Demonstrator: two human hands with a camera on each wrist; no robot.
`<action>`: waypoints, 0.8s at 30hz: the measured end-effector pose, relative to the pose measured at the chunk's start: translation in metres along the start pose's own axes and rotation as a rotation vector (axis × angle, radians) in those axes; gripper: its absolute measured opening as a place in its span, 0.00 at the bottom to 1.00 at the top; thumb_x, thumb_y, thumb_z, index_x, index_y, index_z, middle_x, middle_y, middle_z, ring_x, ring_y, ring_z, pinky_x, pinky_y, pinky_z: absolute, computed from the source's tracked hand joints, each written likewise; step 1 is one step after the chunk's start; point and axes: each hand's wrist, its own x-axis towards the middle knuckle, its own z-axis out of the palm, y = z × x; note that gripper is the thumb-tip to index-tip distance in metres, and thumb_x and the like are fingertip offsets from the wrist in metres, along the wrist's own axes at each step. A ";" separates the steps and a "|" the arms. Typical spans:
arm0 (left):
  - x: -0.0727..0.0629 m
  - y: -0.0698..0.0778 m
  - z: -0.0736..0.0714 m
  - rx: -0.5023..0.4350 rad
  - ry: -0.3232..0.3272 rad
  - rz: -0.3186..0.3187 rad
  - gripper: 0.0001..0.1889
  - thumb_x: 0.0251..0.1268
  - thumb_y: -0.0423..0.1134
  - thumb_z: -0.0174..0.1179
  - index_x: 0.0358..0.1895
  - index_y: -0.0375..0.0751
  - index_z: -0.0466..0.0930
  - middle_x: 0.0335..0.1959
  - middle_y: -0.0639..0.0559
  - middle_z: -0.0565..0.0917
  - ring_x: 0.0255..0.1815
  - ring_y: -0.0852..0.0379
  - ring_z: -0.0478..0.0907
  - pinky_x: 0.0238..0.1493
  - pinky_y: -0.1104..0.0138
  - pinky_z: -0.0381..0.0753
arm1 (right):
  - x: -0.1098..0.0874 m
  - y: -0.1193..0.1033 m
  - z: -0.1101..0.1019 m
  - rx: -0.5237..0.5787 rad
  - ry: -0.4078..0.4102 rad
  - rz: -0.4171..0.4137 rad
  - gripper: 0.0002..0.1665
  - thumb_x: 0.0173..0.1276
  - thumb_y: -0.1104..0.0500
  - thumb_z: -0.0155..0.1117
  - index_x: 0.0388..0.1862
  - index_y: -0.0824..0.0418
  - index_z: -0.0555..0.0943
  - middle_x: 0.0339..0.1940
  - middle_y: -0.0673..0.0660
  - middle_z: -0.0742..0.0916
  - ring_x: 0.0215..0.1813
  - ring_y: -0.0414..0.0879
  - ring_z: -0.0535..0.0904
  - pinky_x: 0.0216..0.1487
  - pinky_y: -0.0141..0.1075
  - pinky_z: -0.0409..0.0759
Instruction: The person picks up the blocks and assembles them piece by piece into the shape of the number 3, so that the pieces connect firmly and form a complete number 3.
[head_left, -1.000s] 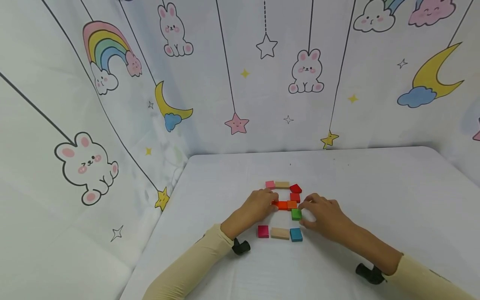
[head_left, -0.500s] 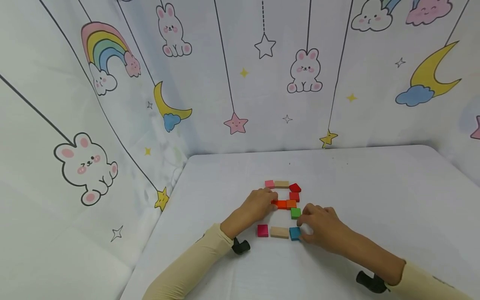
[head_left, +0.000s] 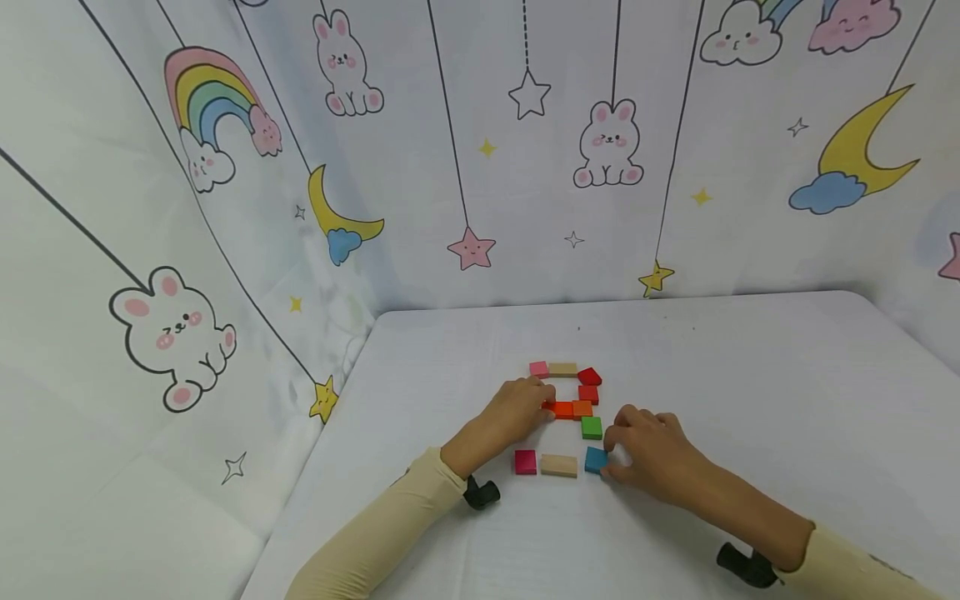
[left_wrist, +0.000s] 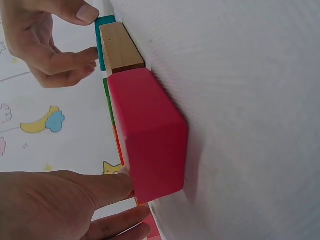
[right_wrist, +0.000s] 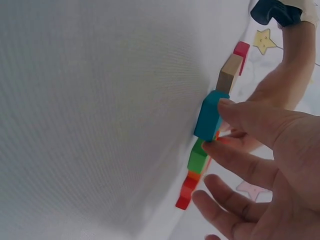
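My right hand [head_left: 651,457] pinches a blue block [head_left: 596,460] between thumb and index finger; the right wrist view shows the fingertips on the blue block [right_wrist: 210,116], its other fingers free. Across from it, my left hand [head_left: 519,410] holds the left end of a red-orange block [head_left: 562,410], thumb on the near side and fingers on the far side. That end is partly hidden by the fingers. Against its right end lies an orange block [head_left: 582,408]. A green block [head_left: 592,427] lies just below the orange one, above the blue block.
Left of the blue block lie a wooden block [head_left: 558,466] and a magenta block [head_left: 525,462]. Farther back are a pink block [head_left: 538,369], another wooden block [head_left: 562,370], a red pentagon block [head_left: 590,377] and a red block [head_left: 588,394]. A white cloth [head_left: 450,350] covers the table.
My right hand has moved from beside the green block down to the blue block, which has shifted slightly right and back and turned, away from the wooden block. My left hand stays put.
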 end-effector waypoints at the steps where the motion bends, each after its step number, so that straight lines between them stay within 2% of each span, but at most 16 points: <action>1: 0.000 0.000 0.000 -0.003 0.002 -0.002 0.13 0.73 0.45 0.69 0.56 0.48 0.86 0.54 0.51 0.87 0.55 0.54 0.83 0.60 0.61 0.82 | 0.001 0.001 0.000 -0.003 -0.001 0.005 0.18 0.53 0.47 0.87 0.38 0.47 0.87 0.45 0.53 0.83 0.49 0.51 0.81 0.59 0.71 0.76; 24: 0.001 -0.002 0.002 -0.011 0.000 -0.002 0.13 0.74 0.45 0.68 0.57 0.49 0.86 0.54 0.52 0.87 0.54 0.54 0.83 0.60 0.61 0.83 | 0.007 0.006 0.006 -0.002 0.071 0.017 0.18 0.52 0.45 0.88 0.34 0.48 0.86 0.44 0.55 0.83 0.48 0.52 0.80 0.56 0.70 0.77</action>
